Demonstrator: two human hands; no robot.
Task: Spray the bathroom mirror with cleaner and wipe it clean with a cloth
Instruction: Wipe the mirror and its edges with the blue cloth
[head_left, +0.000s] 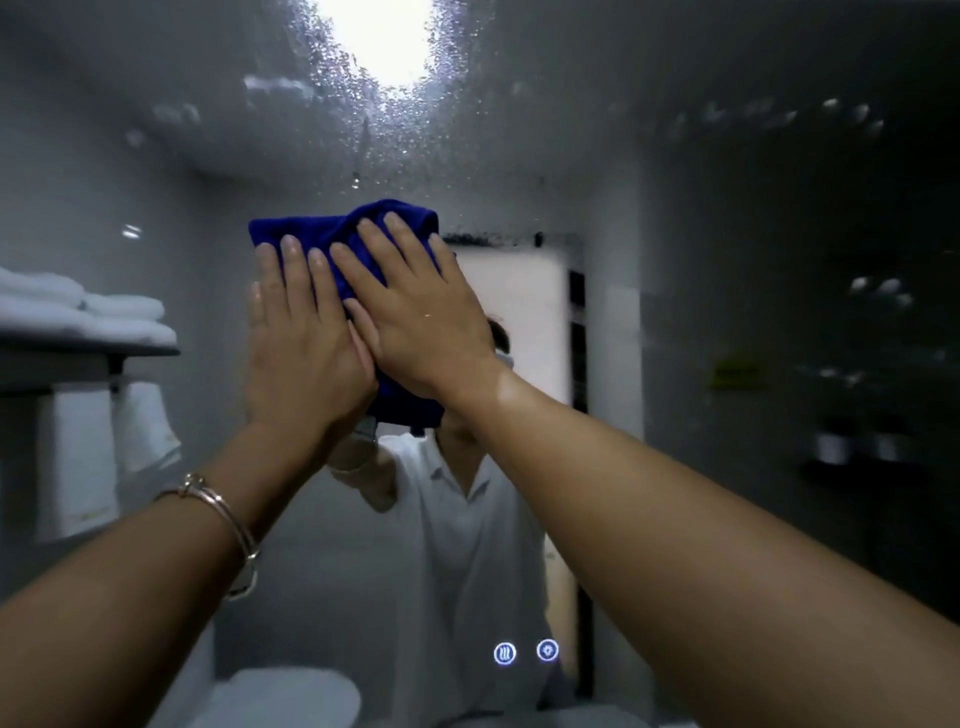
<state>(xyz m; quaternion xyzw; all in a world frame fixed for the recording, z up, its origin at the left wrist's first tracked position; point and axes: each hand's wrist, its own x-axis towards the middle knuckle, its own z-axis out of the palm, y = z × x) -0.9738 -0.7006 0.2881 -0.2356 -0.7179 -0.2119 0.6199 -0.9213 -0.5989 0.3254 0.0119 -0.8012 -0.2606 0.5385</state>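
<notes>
blue cloth (358, 234) under flat left hand (301, 338), right hand (415, 312); pressed on mirror (675, 208).

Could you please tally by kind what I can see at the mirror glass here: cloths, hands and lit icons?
Blue cloth: 1
Hands pressed flat on it: 2, the left hand and the right hand
Lit round icons low on the glass: 2
Total: 5
</notes>
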